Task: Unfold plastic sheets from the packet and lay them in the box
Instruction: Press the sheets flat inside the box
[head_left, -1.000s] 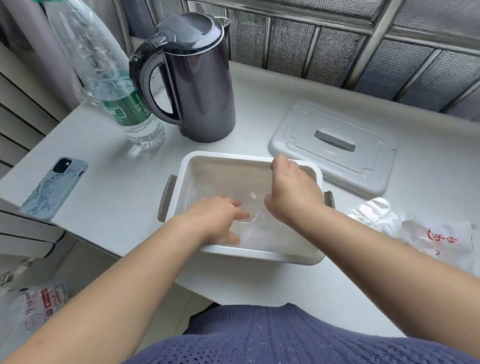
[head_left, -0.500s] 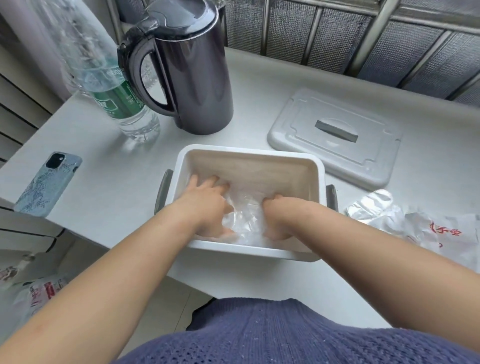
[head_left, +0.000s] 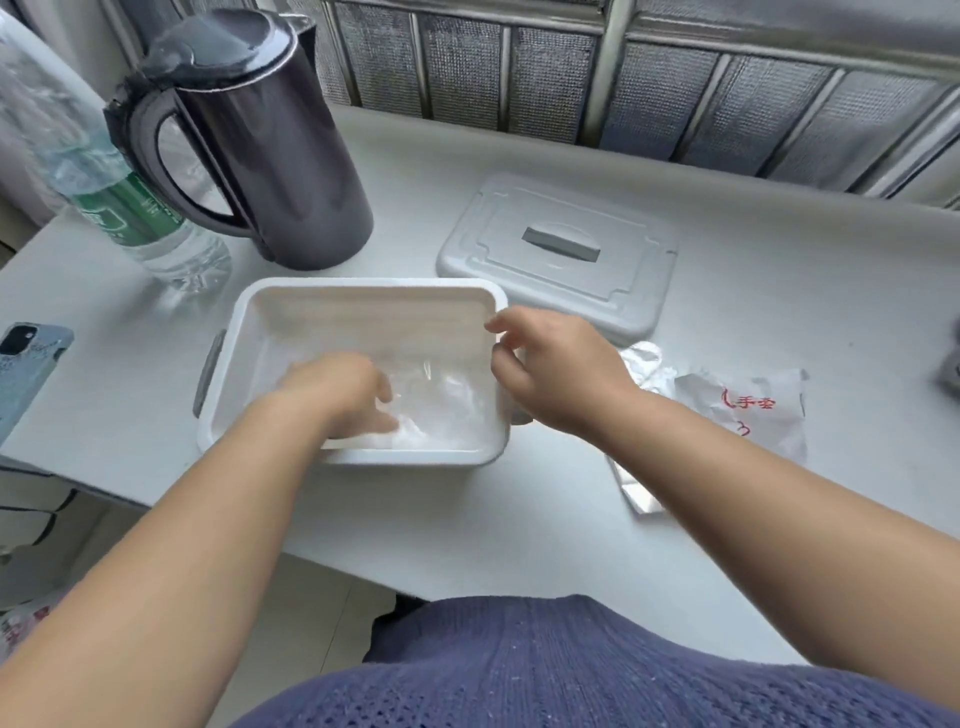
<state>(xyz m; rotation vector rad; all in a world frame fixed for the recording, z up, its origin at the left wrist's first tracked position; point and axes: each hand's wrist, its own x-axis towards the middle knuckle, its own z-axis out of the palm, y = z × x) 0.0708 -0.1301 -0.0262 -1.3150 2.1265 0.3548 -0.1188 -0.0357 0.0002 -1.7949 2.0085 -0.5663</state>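
left hand (head_left: 337, 395) down in white box (head_left: 363, 288), bent fingers on clear plastic sheet (head_left: 441, 400), grip blurred, cannot tell | right hand (head_left: 550, 369) over box's 3 o'clock rim, fingers loosely curled, empty | packet (head_left: 748, 410) at 3 o'clock | lid (head_left: 556, 249) at 1 o'clock

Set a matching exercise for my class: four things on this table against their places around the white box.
Things:
1. kettle
2. lid
3. phone
4. packet

Places:
a. right of the box
b. far left, half out of view
c. behind the box, right side, lying flat
d. behind the box, left side, upright

Pairs: 1-d, 2-c, 3-b, 4-a
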